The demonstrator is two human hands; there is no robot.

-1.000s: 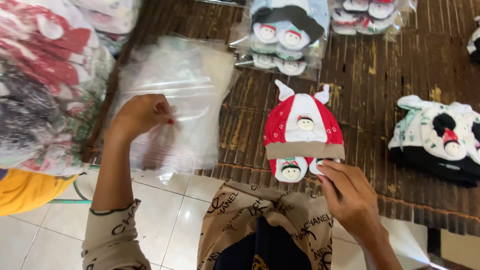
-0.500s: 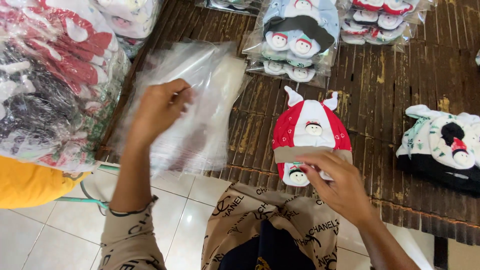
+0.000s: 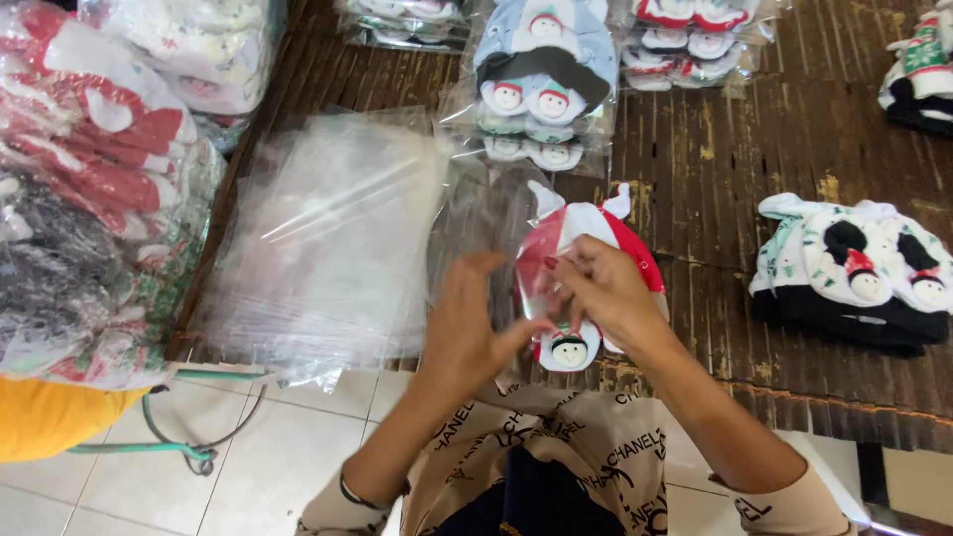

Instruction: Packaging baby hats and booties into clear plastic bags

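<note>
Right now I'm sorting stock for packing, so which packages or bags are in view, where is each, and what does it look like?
Single clear bag: centre, in both hands, over the red and white hat.
Stack of empty clear bags: table's left, flat, glossy.
Packed hats: top centre, clear wrap, blue-grey and white.
Second pack: top right, red and white.
Large bundles: far left, red, grey, white.
</note>
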